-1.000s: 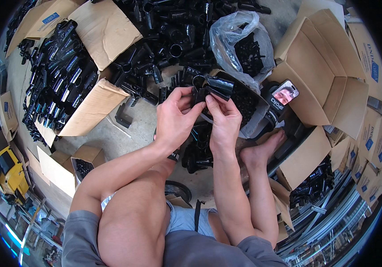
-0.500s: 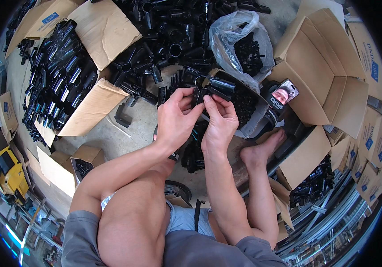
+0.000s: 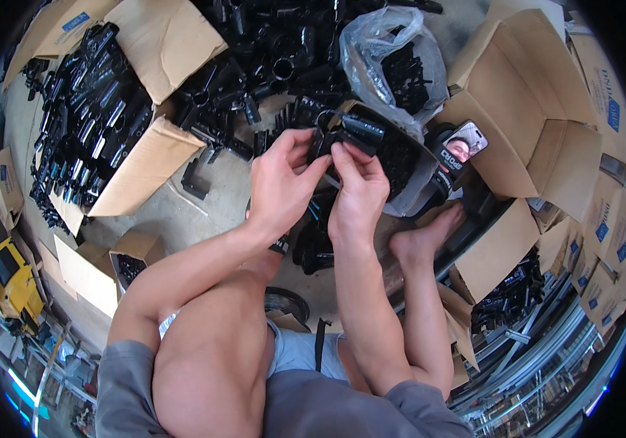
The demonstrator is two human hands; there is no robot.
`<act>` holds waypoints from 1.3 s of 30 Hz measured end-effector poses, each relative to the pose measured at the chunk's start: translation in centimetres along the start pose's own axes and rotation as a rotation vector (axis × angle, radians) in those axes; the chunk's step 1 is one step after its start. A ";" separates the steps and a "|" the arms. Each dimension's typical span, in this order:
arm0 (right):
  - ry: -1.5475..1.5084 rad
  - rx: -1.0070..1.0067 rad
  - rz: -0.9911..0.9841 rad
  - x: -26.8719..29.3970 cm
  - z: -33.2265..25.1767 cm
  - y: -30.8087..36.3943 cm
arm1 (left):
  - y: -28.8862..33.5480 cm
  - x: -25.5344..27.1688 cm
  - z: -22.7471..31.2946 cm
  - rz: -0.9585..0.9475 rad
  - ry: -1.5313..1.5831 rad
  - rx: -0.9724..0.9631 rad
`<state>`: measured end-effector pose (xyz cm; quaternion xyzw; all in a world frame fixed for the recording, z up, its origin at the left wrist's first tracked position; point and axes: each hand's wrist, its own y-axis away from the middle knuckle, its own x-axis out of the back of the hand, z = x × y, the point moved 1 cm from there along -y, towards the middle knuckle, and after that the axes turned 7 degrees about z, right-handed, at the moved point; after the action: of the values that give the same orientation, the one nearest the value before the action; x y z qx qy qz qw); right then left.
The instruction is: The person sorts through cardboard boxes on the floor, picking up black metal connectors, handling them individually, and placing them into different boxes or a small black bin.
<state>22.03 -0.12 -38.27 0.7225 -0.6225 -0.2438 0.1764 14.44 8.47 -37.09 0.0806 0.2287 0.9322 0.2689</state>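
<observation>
A black part [image 3: 363, 128] is held in both hands just above the centre of the frame. Its right side is formed by a smooth, rounded length on which a pale sheen is caught; below this a flatter, duller edge is seen. The left end is mostly covered by fingers, and its shape cannot be told. By the left hand [image 3: 281, 181] that end is pinched, thumb and curled fingers drawn nearly together. By the right hand [image 3: 359, 196] the lower edge is gripped between thumb and bent fingers. Behind the part, an open container [image 3: 416, 188] is partly hidden, and a pile [image 3: 284, 47] of black pieces is spread across the top of the frame, with a clear bag [image 3: 373, 45] at upper right.

Compared with a second ago, the whole view has been shifted slightly up and to the left. The part has been turned a little: the curved loop then seen above the fingers is now hard to make out, and the glossy length is shown narrower and rounder. The same two-handed grip is kept.
</observation>
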 end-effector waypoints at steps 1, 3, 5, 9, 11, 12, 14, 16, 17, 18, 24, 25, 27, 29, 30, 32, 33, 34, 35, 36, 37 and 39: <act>0.016 0.004 0.010 -0.1 0.0 0.0 | 0.0 0.0 -0.1 0.006 -0.023 -0.026; -0.095 0.009 -0.040 -0.6 0.0 -0.5 | -0.3 -0.1 -0.2 0.002 0.003 -0.029; -0.053 -0.008 -0.021 -0.1 0.3 -0.4 | -0.3 -0.1 0.1 -0.005 -0.003 -0.005; -0.066 -0.019 -0.036 0.2 0.5 -0.5 | -0.2 0.0 0.0 -0.009 0.024 -0.014; -0.049 -0.010 -0.046 0.0 0.3 -0.5 | -0.4 0.1 -0.2 0.003 0.012 -0.074; -0.045 -0.008 -0.053 0.3 0.1 -0.6 | -0.4 0.0 0.2 -0.002 0.007 -0.060; -0.065 -0.013 -0.058 0.5 0.0 -0.5 | -0.3 0.0 0.3 -0.011 0.002 -0.029; -0.091 -0.025 -0.055 0.6 0.1 -0.4 | -0.3 0.1 0.2 -0.012 0.003 -0.003; -0.095 -0.024 -0.043 0.6 0.2 -0.3 | -0.3 0.0 0.0 -0.010 0.022 -0.016; -0.101 -0.024 -0.032 0.6 0.2 -0.2 | -0.4 -0.1 -0.2 -0.008 0.039 -0.031; -0.134 0.024 0.011 0.0 0.6 0.1 | -0.4 -0.1 0.1 -0.008 0.027 -0.001; -0.131 0.022 0.017 -0.3 0.2 0.2 | -0.4 -0.1 0.0 -0.006 0.021 -0.002; -0.125 0.003 0.012 -0.3 0.1 0.2 | -0.4 0.0 0.0 -0.012 0.026 0.008; -0.116 -0.027 -0.009 0.0 0.5 0.0 | -0.4 0.1 0.0 -0.003 0.041 0.017; -0.111 -0.042 -0.015 0.1 0.5 0.0 | -0.4 0.0 0.2 0.007 0.050 0.021; -0.099 -0.059 -0.018 0.1 0.3 0.0 | -0.4 0.0 0.2 0.019 0.062 0.017; -0.092 -0.065 -0.021 -0.1 0.1 0.1 | -0.4 0.0 0.1 0.020 0.067 0.009; -0.087 -0.067 -0.024 -0.3 -0.1 0.3 | -0.5 0.0 0.1 0.021 0.073 0.000; -0.081 -0.070 -0.027 -0.5 -0.2 0.3 | -0.4 0.1 0.1 0.023 0.066 0.006; -0.073 -0.074 -0.024 -0.3 -0.2 0.2 | -0.4 0.1 0.2 0.022 0.058 0.012; -0.065 -0.078 -0.020 -0.1 0.0 0.0 | -0.4 0.1 0.2 0.022 0.051 0.018; -0.054 -0.078 -0.017 -0.1 -0.1 -0.1 | -0.3 -0.1 0.4 0.022 0.053 0.027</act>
<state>22.20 0.03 -38.21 0.7134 -0.6110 -0.2886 0.1856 14.78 8.78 -36.83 0.0619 0.2473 0.9337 0.2514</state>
